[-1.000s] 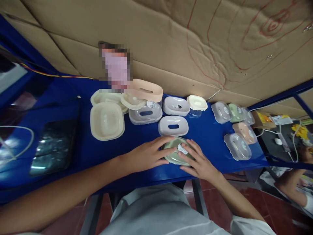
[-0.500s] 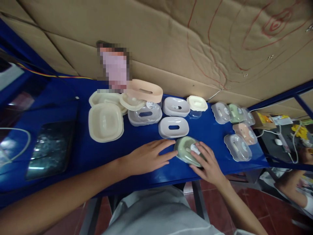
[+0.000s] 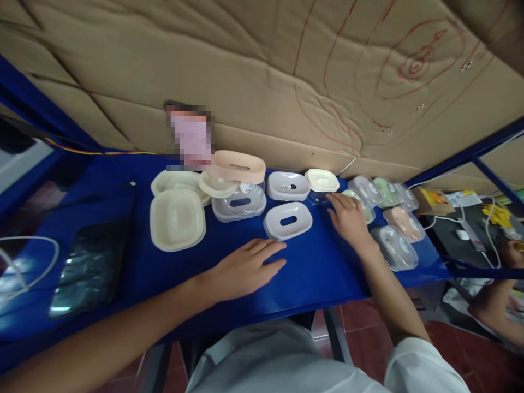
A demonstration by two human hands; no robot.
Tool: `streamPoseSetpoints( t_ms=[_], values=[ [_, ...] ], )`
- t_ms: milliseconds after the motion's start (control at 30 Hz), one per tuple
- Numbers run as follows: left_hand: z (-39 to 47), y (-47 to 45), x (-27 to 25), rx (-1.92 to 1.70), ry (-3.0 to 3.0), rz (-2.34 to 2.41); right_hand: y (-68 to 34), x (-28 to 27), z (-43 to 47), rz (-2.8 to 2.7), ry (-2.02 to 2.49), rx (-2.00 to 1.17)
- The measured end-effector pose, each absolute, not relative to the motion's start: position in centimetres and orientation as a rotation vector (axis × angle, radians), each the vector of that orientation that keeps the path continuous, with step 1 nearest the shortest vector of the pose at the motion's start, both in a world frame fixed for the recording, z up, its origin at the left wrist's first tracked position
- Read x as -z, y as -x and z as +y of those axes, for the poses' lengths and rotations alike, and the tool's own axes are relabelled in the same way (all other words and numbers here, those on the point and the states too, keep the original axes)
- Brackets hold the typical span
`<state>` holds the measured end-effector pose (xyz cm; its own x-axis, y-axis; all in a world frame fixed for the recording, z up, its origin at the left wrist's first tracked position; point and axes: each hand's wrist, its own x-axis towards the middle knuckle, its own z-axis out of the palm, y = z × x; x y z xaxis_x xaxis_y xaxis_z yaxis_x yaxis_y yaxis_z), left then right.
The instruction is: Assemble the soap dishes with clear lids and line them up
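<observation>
My left hand (image 3: 249, 270) lies low over the blue table with its fingers apart and nothing in it, just in front of a white oval soap dish (image 3: 289, 220) with a slot. Farther right, my right hand (image 3: 349, 219) is open, fingers stretched forward. Its fingertips are by a clear lid (image 3: 318, 197), which lies in front of a cream dish (image 3: 322, 180); whether they touch is unclear. A green soap box (image 3: 365, 209) with a clear cover sits beside my right hand, partly hidden by it. Another white soap dish (image 3: 288, 186) stands behind the front one.
Covered soap boxes (image 3: 395, 248) in several colours are grouped at the right. Cream trays (image 3: 177, 220) and a peach dish (image 3: 238, 166) are piled at the left, near a dark tablet-like slab (image 3: 90, 267). Cardboard (image 3: 245, 71) walls the back. A co-worker's arm (image 3: 493, 297) shows at far right.
The green soap box has moved from in front of me to the back right, beside the other covered boxes. My right hand has come off it and moved forward; my left hand shifted slightly left.
</observation>
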<state>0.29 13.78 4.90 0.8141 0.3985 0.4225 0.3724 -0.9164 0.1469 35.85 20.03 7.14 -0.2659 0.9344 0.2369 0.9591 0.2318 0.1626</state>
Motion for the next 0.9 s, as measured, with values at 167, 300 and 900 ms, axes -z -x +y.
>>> streamPoseSetpoints(
  t_ms=[167,300,900],
  values=[
    [14.2,-0.3,-4.4,-0.7,-2.974,0.753,-33.3,-6.5,21.1,-2.424,1.673,0.315],
    [14.3,-0.3,-3.9,-0.691,-2.966,0.807,-34.0,-6.3,21.3,-2.259,1.63,0.365],
    [13.5,0.1,-6.0,-1.012,-3.011,0.475,-27.4,-11.1,12.1,-2.654,0.649,-0.402]
  ],
)
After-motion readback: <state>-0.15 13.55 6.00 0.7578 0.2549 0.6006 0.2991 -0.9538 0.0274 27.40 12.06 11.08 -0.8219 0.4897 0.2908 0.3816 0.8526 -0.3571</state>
